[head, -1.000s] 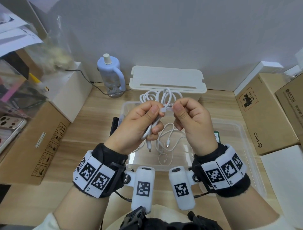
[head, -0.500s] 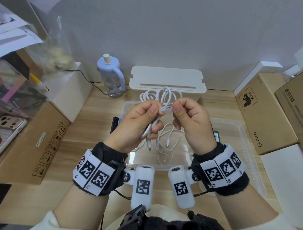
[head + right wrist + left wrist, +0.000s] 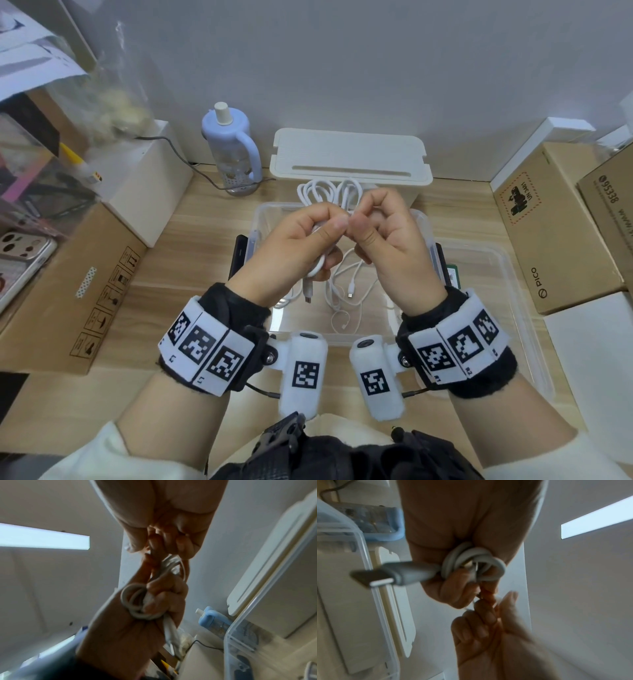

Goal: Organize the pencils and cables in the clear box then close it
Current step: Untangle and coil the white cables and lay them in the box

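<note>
Left hand fingers curl round a coiled white cable; right hand pinches at the bundle's waist, thumb to forefinger, apparently fastening a tie. Bundle held above the open clear box on the table; looser white cables lie inside. Judged early: coil unplaced, pencils not evident, lid beside the box, off.

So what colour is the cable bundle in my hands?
White; the cable bundle shows best in the head view, looped above both hands.
</note>
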Demonstrator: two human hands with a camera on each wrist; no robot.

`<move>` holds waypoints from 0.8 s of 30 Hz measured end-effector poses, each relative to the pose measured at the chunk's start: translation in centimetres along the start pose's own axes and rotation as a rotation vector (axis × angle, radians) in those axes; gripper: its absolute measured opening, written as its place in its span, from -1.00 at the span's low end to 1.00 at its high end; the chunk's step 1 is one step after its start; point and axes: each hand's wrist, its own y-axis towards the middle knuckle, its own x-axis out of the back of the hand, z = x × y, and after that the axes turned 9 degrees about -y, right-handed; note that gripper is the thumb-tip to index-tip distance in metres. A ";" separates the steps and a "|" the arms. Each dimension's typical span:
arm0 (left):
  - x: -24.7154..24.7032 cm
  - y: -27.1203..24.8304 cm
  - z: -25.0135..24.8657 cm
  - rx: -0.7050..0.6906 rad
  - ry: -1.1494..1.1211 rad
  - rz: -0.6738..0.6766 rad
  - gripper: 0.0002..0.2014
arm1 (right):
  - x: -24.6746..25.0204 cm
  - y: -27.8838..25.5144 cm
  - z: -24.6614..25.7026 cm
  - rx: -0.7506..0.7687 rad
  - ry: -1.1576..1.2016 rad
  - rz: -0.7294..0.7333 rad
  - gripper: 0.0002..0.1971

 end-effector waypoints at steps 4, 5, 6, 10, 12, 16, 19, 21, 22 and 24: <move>0.0 0.2 0.2 -0.009 0.107 -0.042 -0.89 | -0.1 -0.1 0.0 0.023 -0.210 0.002 -0.69; 0.0 0.2 0.3 -0.014 0.131 -0.048 -0.88 | 0.0 -0.1 -0.1 0.050 -0.327 -0.023 -0.70; 0.1 0.2 0.4 -0.027 0.154 -0.060 -0.88 | 0.0 0.0 -0.1 0.077 -0.429 -0.045 -0.75; 0.3 0.6 0.9 -0.115 0.269 -0.138 -0.83 | 0.0 0.3 -0.3 0.154 -0.611 -0.168 -0.81; 0.5 0.7 1.0 -0.161 0.302 -0.165 -0.82 | 0.0 0.5 -0.3 0.169 -0.667 -0.225 -0.78; 1.0 0.9 1.4 -0.220 0.396 -0.168 -0.84 | -0.1 0.5 -0.1 0.124 -0.755 -0.141 -0.64; 1.0 0.8 1.4 -0.260 0.281 -0.150 -0.90 | -0.1 0.3 0.3 0.080 -0.516 -0.122 -0.63; 0.9 0.6 1.4 -0.315 0.269 -0.168 -0.64 | 0.0 0.2 0.7 0.066 -0.341 -0.123 -0.63; 0.8 0.6 1.4 -0.341 0.287 -0.186 -0.51 | 0.1 0.2 0.9 0.069 -0.274 -0.108 -0.63; 0.8 0.5 1.4 -0.351 0.264 -0.219 -0.35 | 0.1 0.2 1.3 0.094 -0.203 -0.059 -0.63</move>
